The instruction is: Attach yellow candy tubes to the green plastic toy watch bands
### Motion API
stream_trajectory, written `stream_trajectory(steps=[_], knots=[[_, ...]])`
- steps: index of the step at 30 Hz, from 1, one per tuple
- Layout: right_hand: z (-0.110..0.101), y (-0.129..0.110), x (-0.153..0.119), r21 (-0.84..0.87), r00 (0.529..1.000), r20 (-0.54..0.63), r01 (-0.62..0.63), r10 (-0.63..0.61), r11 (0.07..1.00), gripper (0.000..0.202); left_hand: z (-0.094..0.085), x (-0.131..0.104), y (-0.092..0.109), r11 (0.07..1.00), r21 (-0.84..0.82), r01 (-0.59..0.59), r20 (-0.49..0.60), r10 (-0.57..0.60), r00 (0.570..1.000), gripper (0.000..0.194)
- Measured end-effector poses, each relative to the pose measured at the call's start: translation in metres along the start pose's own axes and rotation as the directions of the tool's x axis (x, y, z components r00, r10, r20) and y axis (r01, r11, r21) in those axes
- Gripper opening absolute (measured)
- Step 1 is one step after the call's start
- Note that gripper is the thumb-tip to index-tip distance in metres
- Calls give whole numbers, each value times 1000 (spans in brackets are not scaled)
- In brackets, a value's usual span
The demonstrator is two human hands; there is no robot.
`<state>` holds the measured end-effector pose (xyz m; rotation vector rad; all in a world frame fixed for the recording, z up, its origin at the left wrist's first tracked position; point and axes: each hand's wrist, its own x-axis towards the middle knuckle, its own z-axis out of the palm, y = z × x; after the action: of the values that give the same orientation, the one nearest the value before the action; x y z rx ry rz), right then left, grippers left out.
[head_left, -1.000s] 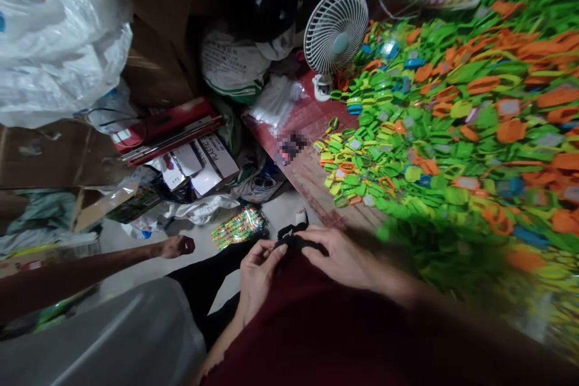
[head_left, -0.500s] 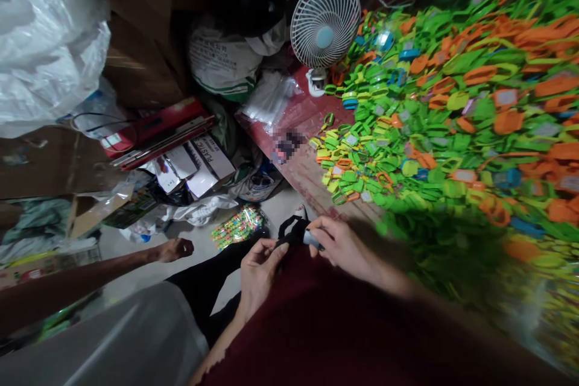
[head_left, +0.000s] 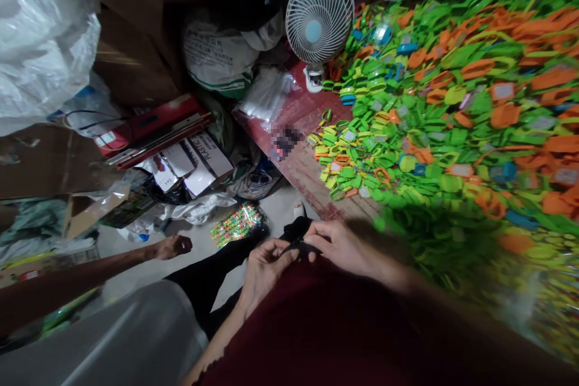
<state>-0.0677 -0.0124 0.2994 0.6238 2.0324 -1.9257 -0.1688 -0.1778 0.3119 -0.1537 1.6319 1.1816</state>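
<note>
Close in front of my dark red shirt, both hands meet on a small black strapped item that looks like a watch point(head_left: 296, 243). My left hand point(head_left: 266, 268) pinches one end of it between thumb and fingers. My right hand point(head_left: 337, 246) has its fingers closed on the other end and covers much of it. The dark item blends with the dark trousers behind, so its details are hard to make out. To the right of my hands spreads a big heap of green, orange, yellow and blue plastic watches point(head_left: 434, 126).
A white fan point(head_left: 320, 18) stands at the red table's point(head_left: 301, 163) far edge beside clear plastic bags point(head_left: 266, 96). At left a person in grey holds a hand point(head_left: 174, 247) low. A bag of colourful small pieces point(head_left: 237, 226) lies on the floor near boxes point(head_left: 203, 160).
My fingers have closed in over the black watch, and its grey part no longer shows. Its loop has turned down between my hands. The view has shifted slightly.
</note>
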Motion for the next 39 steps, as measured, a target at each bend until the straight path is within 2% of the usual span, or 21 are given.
stream_trajectory(steps=[7, 10, 15, 20, 23, 27, 33, 39], knots=[[7, 16, -1, 125, 998, -7, -57, 58, 991, 25, 4, 0, -1, 998, -41, -37, -14, 37, 999, 47], [12, 20, -1, 182, 996, 15, -90, 88, 979, 20, 4, 0, -3, 997, -46, -55, 12, 56, 998, 43], [13, 25, 0, 292, 994, 47, -111, 102, 950, 24, 3, -2, -5, 998, -44, -41, -41, 39, 998, 40], [7, 19, 0, 143, 997, 44, -67, 61, 987, 28, 2, -5, -3, 996, 52, -79, -3, 79, 997, 32], [4, 14, -2, 59, 998, 62, -17, 14, 998, 28, 1, -8, -1, 973, 183, -141, 63, 131, 989, 25], [2, 13, -2, -57, 995, 93, 27, -22, 998, 26, 1, -9, 2, 941, 296, -167, 142, 129, 981, 26], [0, 7, 2, -153, 985, 156, 103, -78, 983, 23, 2, -5, -3, 948, 266, -177, 105, 154, 982, 25], [4, 2, 3, -226, 978, 178, 148, -109, 963, 21, 2, -4, -7, 911, 326, -252, 121, 224, 967, 19]])
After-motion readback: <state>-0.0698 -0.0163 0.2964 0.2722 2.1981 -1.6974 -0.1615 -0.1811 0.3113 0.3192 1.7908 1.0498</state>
